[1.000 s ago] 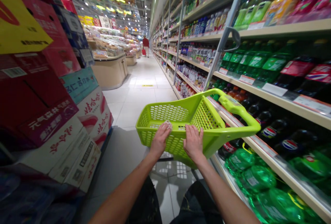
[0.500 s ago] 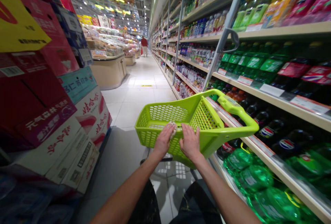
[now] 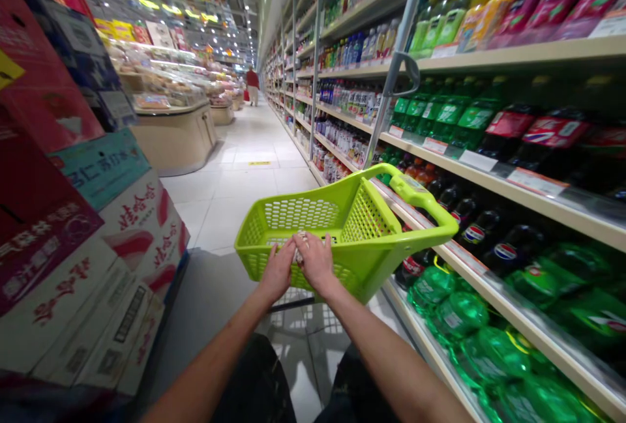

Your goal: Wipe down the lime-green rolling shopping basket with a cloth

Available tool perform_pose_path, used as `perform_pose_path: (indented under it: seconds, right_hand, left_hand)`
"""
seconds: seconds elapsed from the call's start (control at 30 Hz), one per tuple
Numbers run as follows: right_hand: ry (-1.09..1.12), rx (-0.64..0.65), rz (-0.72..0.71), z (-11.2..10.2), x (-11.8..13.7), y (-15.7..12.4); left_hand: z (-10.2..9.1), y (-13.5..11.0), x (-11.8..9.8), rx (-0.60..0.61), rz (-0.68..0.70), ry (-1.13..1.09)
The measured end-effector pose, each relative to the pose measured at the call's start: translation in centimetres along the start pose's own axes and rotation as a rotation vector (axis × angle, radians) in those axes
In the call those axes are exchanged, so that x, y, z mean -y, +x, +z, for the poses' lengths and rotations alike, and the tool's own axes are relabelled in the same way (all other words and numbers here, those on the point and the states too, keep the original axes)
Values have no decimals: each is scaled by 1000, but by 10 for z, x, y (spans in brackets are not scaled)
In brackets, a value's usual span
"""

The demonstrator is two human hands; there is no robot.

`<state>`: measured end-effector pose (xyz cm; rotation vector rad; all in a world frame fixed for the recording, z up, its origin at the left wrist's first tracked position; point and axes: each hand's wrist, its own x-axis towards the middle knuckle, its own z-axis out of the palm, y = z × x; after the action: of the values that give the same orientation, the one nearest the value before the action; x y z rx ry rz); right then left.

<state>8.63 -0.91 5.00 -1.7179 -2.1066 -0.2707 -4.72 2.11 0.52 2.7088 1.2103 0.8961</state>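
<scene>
A lime-green plastic shopping cart [image 3: 372, 266] stands side-on before me, its perforated basket open at the top. At the near rim, my hands meet around a small crumpled whitish wad [image 3: 299, 255], perhaps cloth or tissue. My left hand [image 3: 278, 274] closes on the wad's left side, close against the basket wall. From the right, the curled fingers of my right hand [image 3: 315, 261] lie over the wad. The fingers partly cover it, so its full shape is hidden. The cart's handle [image 3: 425, 198] points right, untouched by either hand.
Shelves of drinks [image 3: 508, 169] run along the right, with large green bottles [image 3: 454, 315] low down. Stacked cartons [image 3: 122, 234] rise at the left. A rounded display counter [image 3: 171, 139] and a person in red [image 3: 252, 84] are farther down the tiled aisle [image 3: 229, 182].
My right hand has moved left from the bare rim onto the wad my left hand was holding. The view has turned slightly right, so the cart sits farther left.
</scene>
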Motion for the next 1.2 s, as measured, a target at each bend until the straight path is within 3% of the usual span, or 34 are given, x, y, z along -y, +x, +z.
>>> perform_pose_path:
  seconds: [0.1, 0.17, 0.27, 0.37, 0.43, 0.5, 0.6, 0.7, 0.77, 0.87, 0.97, 1.03, 1.1, 1.2]
  right_hand:
    - [-6, -10, -51, 0, -8, 2]
    - [-26, -16, -93, -12, -24, -3]
    - [-108, -55, -72, -47, -68, -24]
    - [-213, -114, -30, -97, -129, -54]
    - [-271, -207, 31, -126, -166, -71]
    - [-317, -326, 135, -142, -186, -81]
    - [-297, -377, 206, -127, -168, -79]
    - [-200, -233, 46, -88, -121, -65]
    - [-158, -185, -23, -76, -106, -58]
    - [-162, -238, 49, -97, -136, -62]
    - [-255, -397, 270, -141, -195, -70]
    - [-295, -419, 376, -156, -214, -70]
    - [-276, -359, 363, -149, -205, -64]
    - [-205, -209, 164, -111, -160, -54]
  left_hand:
    - [-5, 5, 3, 19, 2, 26]
    - [-5, 6, 6, -1, -17, 60]
    - [-5, 5, 5, -18, -38, 121]
    - [-4, 4, -2, -16, -45, 162]
    - [-5, 4, -7, -17, -58, 175]
    - [-4, 5, -12, -22, -79, 187]
    - [-3, 9, -16, -27, -105, 211]
    - [-2, 11, -15, -8, -80, 228]
    - [-2, 12, -13, 6, -58, 235]
    - [-4, 11, -13, 11, -57, 241]
    - [-4, 12, -17, 19, -91, 237]
    - [-4, 14, -21, 23, -117, 233]
    - [-3, 17, -24, 32, -125, 232]
    - [-4, 21, -24, 55, -105, 240]
